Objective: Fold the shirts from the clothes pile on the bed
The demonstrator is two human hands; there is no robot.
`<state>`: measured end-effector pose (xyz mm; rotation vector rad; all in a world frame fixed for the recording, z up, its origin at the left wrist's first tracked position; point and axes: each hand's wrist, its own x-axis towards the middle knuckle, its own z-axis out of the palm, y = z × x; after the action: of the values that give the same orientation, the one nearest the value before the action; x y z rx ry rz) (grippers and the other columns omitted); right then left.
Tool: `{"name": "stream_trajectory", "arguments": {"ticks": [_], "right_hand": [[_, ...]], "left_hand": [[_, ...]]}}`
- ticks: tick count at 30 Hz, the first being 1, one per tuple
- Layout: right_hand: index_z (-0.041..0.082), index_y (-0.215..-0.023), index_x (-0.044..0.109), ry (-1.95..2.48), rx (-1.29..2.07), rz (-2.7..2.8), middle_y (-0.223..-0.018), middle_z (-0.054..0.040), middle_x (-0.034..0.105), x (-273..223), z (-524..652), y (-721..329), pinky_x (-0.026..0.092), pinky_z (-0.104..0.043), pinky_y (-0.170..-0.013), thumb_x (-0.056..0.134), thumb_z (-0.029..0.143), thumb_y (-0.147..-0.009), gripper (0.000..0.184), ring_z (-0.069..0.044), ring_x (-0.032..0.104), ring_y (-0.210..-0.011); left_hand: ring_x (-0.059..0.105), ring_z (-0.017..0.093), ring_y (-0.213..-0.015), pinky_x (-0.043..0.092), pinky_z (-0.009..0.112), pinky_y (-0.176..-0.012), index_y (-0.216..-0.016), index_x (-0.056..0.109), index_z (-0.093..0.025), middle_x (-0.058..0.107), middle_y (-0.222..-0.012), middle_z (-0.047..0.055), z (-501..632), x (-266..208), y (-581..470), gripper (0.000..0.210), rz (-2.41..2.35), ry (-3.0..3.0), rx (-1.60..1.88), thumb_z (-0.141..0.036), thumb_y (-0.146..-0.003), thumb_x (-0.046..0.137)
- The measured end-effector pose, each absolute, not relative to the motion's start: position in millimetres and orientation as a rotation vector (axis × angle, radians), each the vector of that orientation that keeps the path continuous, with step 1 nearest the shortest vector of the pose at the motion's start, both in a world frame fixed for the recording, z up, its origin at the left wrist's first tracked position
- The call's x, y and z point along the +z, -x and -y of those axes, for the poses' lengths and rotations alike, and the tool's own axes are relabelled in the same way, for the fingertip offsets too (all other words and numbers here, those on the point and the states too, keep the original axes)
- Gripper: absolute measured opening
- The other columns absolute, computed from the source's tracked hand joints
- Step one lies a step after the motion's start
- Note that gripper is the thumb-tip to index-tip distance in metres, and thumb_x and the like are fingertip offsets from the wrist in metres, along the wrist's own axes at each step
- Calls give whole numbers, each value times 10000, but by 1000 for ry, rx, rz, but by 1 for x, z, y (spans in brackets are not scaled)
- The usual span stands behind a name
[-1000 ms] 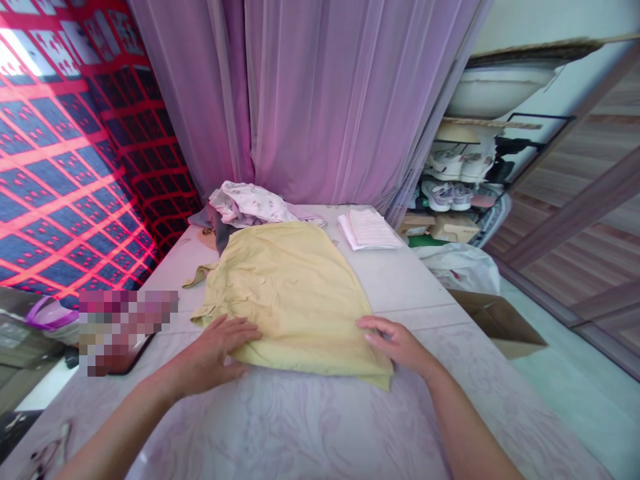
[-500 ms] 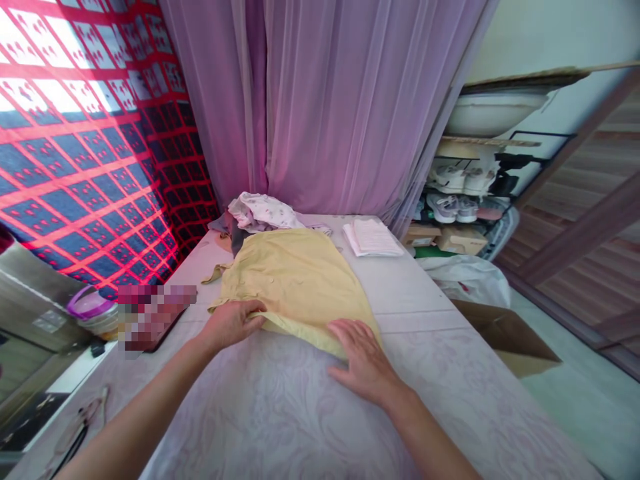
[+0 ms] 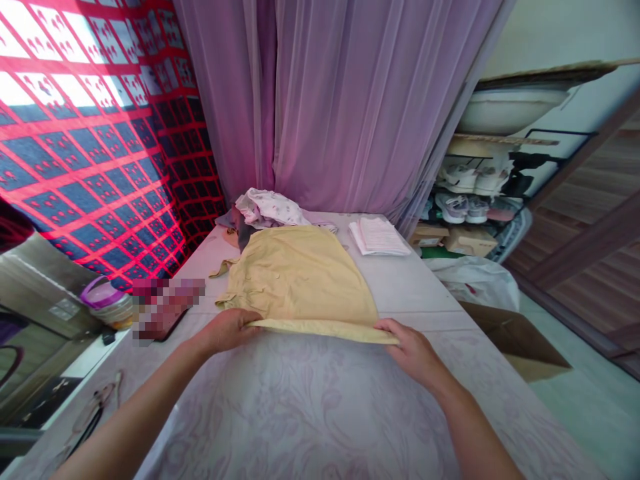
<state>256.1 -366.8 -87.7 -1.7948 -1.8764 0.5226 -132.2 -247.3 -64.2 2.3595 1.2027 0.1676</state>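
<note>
Right hand (image 3: 413,350) has been shifted outward since the frame half a second earlier: then laid with fingers spread near the middle of the near edge of the garment (image 3: 305,277), it is now placed at the near right corner. Near edge, previously slanted and loose, is now drawn almost straight between both hands. Left hand (image 3: 233,331) has been kept at the near left corner.

Hand state: both nearly closed. Edge is pinched between thumb and fingers at each corner; exact finger contact on the left is partly hidden by the hand itself.

Garment, yellow, is laid out over the middle of the table (image 3: 320,407), its near edge turned into a narrow band. Gathers and buttons are seen toward its left side; a strap is extended beyond that side. Its far end is set against a clothes pile (image 3: 273,208). Folded cloth (image 3: 379,237), white, is placed to the right of the garment, apart from it.

Left of the garment, a pixelated item (image 3: 167,312) is set near the table edge, its identity obscured. Purple curtain (image 3: 345,100) is hung behind the table. Open box (image 3: 515,340) is positioned to the right, beside the table.
</note>
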Motion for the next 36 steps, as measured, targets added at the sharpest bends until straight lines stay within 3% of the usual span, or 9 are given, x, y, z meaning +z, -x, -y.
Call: {"name": "stream_trajectory", "arguments": {"ticks": [2, 6, 10, 14, 21, 26, 29, 32, 36], "right_hand": [[217, -910, 625, 1721, 661, 1733, -864, -12, 678, -90, 355, -267, 458, -285, -731, 448, 266, -765, 234, -192, 612, -818], [185, -841, 626, 1793, 571, 1507, -679, 10, 625, -96, 309, -267, 413, -238, -592, 425, 454, -824, 337, -165, 566, -674], [195, -832, 634, 2116, 278, 1493, -697, -5, 637, -97, 269, -249, 370, -224, -592, 378, 411, -865, 336, -154, 558, -678], [222, -940, 648, 2392, 176, 1554, -806, -50, 685, -102, 264, -235, 370, -247, -625, 342, 393, -901, 352, -178, 608, -745], [255, -1104, 615, 2548, 137, 1547, -904, -82, 709, -108, 285, -230, 401, -285, -650, 332, 389, -902, 373, -214, 650, -819], [232, -1155, 591, 2529, 91, 1508, -858, -90, 705, -115, 289, -231, 419, -320, -638, 370, 378, -894, 372, -242, 647, -763], [168, -1216, 559, 2359, -121, 1503, -974, -115, 687, -117, 290, -231, 444, -334, -710, 424, 294, -875, 388, -242, 629, -849], [161, -1142, 621, 2042, -273, 1669, -1118, -125, 651, -117, 290, -216, 426, -353, -870, 417, 222, -880, 338, -234, 581, -1010], [234, -1223, 594, 1621, 19, 2175, -1314, -61, 567, -120, 288, -174, 319, -353, -1053, 355, 282, -932, 380, -187, 468, -1227]], "left_hand": [[627, 174, -752, 428, 242, -661, -820, 675, -253, 692, -780, 0, 244, -63, 133, 311, -1181, -2339, 127, -463, -835, 446], [594, 164, -691, 401, 247, -616, -780, 649, -233, 650, -707, -8, 229, -60, 125, 415, -1337, -2302, 200, -554, -840, 391], [607, 169, -736, 413, 247, -624, -940, 658, -246, 673, -787, -12, 212, -65, 121, 440, -1522, -2182, 326, -596, -797, 433], [630, 200, -863, 446, 272, -718, -1045, 641, -250, 698, -940, 14, 206, -78, 130, 475, -1566, -2098, 366, -595, -748, 507], [628, 197, -790, 435, 274, -669, -1051, 628, -244, 684, -825, 10, 214, -88, 129, 383, -1705, -2099, 427, -500, -824, 456], [647, 238, -892, 465, 317, -708, -1137, 596, -237, 686, -1016, 66, 216, -89, 118, 359, -1841, -2243, 348, -416, -867, 440], [615, 249, -1007, 474, 364, -816, -1191, 573, -204, 611, -1207, 108, 225, -92, 109, 362, -1879, -2482, 463, -326, -893, 406], [535, 251, -1162, 405, 405, -985, -1159, 606, -204, 592, -1269, 87, 239, -98, 88, 340, -1657, -2750, 566, -289, -915, 385], [421, 231, -1302, 293, 422, -1100, -1279, 540, -226, 536, -1366, 43, 252, -113, 53, 412, -1305, -2866, 375, -382, -946, 354]]}}
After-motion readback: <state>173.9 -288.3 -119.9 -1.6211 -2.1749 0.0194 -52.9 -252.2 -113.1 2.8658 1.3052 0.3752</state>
